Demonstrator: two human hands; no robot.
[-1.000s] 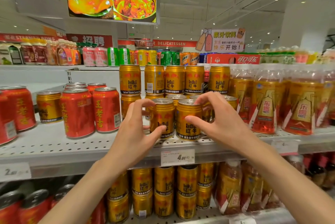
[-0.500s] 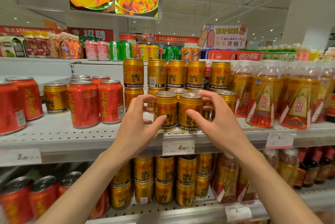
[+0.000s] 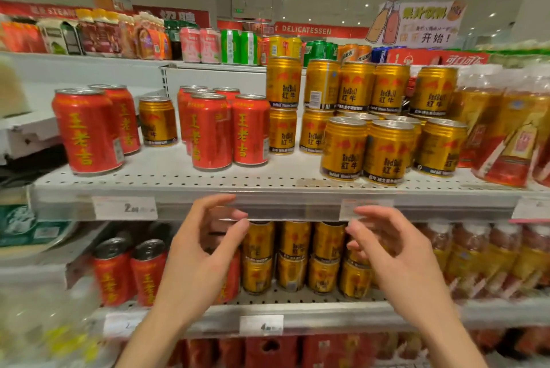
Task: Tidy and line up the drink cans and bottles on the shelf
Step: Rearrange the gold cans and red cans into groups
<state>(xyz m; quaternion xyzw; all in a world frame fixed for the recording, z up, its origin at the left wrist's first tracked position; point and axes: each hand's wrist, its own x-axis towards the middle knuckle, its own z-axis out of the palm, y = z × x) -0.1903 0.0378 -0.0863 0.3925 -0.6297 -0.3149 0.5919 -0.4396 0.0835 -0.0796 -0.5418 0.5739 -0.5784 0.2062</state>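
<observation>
On the white perforated shelf (image 3: 166, 178), two gold Red Bull cans (image 3: 345, 149) (image 3: 388, 153) stand side by side at the front right, with more gold cans stacked behind them. To their left stand red cans (image 3: 211, 132) in a loose cluster, and one lone gold can (image 3: 157, 120) sits among the red ones. My left hand (image 3: 205, 248) and my right hand (image 3: 387, 251) hang below the shelf's front edge, fingers curled apart, holding nothing.
Bottled amber drinks (image 3: 512, 135) fill the shelf's right end. The shelf below carries gold cans (image 3: 293, 257) and red cans (image 3: 128, 272). Price tags (image 3: 125, 207) run along the shelf lip. A top shelf (image 3: 208, 46) holds mixed cans and cartons.
Both hands let go of the two front gold cans and dropped below the shelf edge. The view swung left, bringing more red cans into sight.
</observation>
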